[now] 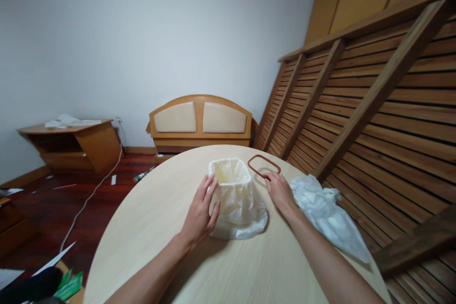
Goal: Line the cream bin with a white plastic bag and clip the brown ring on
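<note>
A small bin (233, 199) lined with a whitish plastic bag stands upright on the round table (149, 228). The bag is folded over its rim and hangs loose around the outside down to the tabletop. My left hand (202, 209) rests against the bin's left side, fingers stretched and thumb apart, fingertips at the rim. To the right of the bin, my right hand (280, 190) pinches the near edge of a brown rectangular rim ring (255, 157), which is held tilted. A crumpled white plastic bag (326, 213) lies on the table beside my right forearm.
Slatted wooden panels (370, 104) lean close along the table's right side. A headboard (200, 118) stands behind the table against the wall. At the left, a low wooden cabinet (96, 145) carries papers, and a cable (93, 194) crosses the floor.
</note>
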`<state>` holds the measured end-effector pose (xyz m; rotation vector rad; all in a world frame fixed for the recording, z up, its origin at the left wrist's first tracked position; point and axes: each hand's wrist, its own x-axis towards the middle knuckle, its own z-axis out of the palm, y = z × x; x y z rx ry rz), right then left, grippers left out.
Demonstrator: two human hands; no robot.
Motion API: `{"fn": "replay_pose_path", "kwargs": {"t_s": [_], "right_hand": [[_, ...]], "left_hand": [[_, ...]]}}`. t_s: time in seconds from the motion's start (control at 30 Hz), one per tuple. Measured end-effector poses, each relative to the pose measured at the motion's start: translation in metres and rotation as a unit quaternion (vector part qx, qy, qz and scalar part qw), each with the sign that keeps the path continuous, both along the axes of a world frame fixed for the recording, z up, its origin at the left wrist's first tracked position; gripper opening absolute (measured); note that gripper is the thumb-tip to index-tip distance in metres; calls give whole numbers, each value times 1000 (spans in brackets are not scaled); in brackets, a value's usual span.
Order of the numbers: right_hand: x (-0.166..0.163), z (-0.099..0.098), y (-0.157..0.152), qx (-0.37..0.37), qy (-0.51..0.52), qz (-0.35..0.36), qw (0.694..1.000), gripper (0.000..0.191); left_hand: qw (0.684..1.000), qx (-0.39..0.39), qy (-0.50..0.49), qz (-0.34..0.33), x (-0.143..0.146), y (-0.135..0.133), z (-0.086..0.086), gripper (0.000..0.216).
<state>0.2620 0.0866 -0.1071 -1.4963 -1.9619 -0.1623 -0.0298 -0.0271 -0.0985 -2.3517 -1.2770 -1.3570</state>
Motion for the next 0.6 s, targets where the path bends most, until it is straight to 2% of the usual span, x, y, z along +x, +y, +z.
{"fn": "replay_pose_path", "kwargs": {"t_s": [0.17,0.23,0.33,0.47,0.6], "right_hand": [[-6,27,-34,110,48,11,993,31],[-6,35,-50,202,56,47,977,29],[-6,41,-69,274,41,80,957,29],[-11,45,-83,325,16,110,939,32],[-24,48,-95,325,-18,176,929,37]], "left_hand": [[999,41,-20,9,6,-6,-4,63],[998,55,-35,4,7,-9,-5,60],[995,69,-66,-12,7,-13,-5,52],[990,73,-120,-26,4,-15,-8,42],[984,60,-167,-20,2,-16,-11,42]]}}
